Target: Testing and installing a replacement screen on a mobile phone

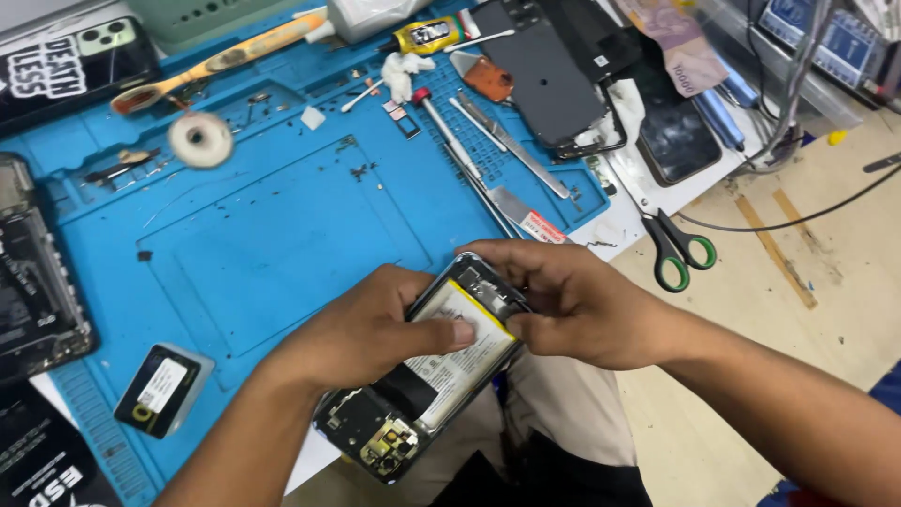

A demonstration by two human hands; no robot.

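I hold an opened phone (pixel 413 413) with its back cover off, tilted over the front edge of the blue work mat (pixel 282 244). Its white battery (pixel 460 361) with a yellow edge lies exposed in the frame, and a circuit board shows at the near end. My left hand (pixel 375 324) grips the phone from the left, thumb pressed on the battery. On the phone's far end my right hand (pixel 572 300) is closed, fingers curled around the top edge beside the battery.
On the mat lie a black battery (pixel 160 390), a tape roll (pixel 200 139), tweezers and a screwdriver (pixel 469 155), a glue tube (pixel 427 36). Dismantled phones (pixel 38 272) sit left, phone parts (pixel 563 70) at the back, scissors (pixel 678 246) to the right.
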